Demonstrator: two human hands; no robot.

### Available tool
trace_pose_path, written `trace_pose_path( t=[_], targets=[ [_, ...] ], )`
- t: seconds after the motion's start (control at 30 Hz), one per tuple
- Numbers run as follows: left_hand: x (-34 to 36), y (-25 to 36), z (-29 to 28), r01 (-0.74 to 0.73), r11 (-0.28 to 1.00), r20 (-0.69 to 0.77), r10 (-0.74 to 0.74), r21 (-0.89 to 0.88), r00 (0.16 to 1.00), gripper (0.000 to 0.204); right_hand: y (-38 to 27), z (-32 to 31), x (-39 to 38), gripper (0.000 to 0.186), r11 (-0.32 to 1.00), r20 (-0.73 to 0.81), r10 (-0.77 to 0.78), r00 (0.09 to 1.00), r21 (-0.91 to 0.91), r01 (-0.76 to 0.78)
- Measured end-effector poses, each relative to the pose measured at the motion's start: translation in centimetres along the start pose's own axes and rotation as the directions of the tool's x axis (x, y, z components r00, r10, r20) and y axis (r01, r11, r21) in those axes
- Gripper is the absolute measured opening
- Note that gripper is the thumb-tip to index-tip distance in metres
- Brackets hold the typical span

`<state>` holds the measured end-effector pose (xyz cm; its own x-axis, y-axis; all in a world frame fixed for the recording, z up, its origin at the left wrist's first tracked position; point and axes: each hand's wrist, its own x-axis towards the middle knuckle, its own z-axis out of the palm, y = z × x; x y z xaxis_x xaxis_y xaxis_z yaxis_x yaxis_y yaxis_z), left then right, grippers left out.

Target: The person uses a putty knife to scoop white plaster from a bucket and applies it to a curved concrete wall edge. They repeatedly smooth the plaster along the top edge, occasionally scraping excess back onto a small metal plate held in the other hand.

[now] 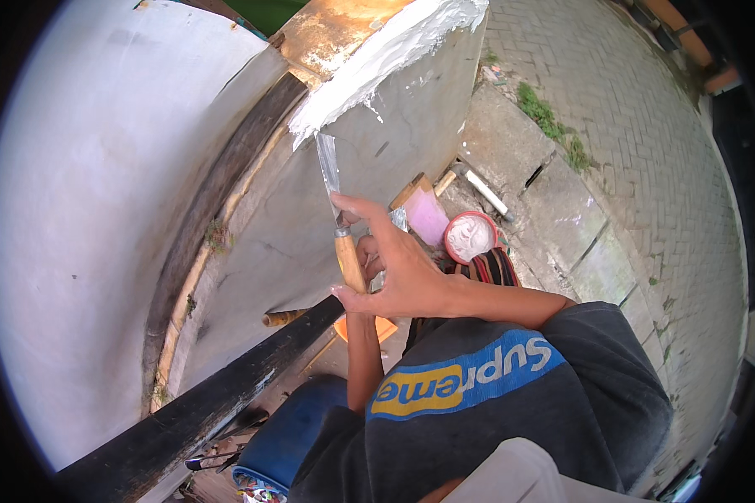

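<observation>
A putty knife (327, 163) with a steel blade and wooden handle is in my right hand (403, 272); its blade tip touches the lower edge of white paste (377, 59) spread along the top of a grey wall. My fingers curl around the handle and blade base. My left hand (366, 306) is mostly hidden behind the right one, with its forearm rising from below. A piece of silvery material (398, 220) shows just past my right hand; I cannot tell what it is or whether my left hand holds it.
A red tub of white paste (470, 236), a pink-stained board (424, 218) and a pale pipe (486, 193) lie below. A dark pole (184, 419) crosses lower left beside a blue drum (298, 427). Paving (612, 126) runs right; a white curved wall (92, 210) rises left.
</observation>
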<state>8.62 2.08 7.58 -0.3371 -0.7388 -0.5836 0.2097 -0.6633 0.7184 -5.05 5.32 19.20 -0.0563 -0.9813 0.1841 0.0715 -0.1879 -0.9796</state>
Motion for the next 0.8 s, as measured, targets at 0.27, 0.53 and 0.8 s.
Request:
trace_pose_path(
  t=[0.27,0.53,0.8],
  targets=[
    [0.2,2.0,1.3,-0.083,0.996,0.135,0.077,0.040,0.988,0.035,0.4,-11.2,-6.1,0.040,0.912,0.122,0.321,0.939,0.228,-0.341],
    [-1.2,3.4,4.4,0.011,0.966,0.171,-0.056,0.257,0.984,0.044,5.5,-18.2,-7.4,0.022,0.881,0.109,0.473,0.874,-0.039,-0.472],
    [-1.4,0.4,7.4,0.182,0.926,-0.021,-0.185,0.331,0.982,0.040,7.2,-22.6,-9.0,0.022,0.740,0.334,0.626,0.705,0.032,-0.672]
  ],
)
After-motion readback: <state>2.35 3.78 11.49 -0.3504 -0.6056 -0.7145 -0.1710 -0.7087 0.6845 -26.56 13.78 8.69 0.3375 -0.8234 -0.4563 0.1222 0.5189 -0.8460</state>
